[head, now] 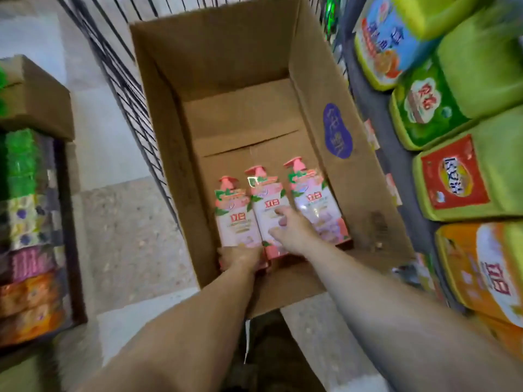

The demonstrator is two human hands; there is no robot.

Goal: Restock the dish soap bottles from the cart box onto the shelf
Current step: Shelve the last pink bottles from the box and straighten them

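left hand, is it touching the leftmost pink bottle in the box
Touching: the head view shows the left hand gripping the base of the leftmost pink bottle lying in the cardboard box.

Three bottles (271, 210) side by side in box (226, 52); shelf (467, 108) right.

closed cardboard box (36, 100) at left, colourful stacked packages (31, 236) beneath it, speckled floor (127, 236)

Speckled stone floor (133, 230), stocked shelves (464, 154) right, dim light
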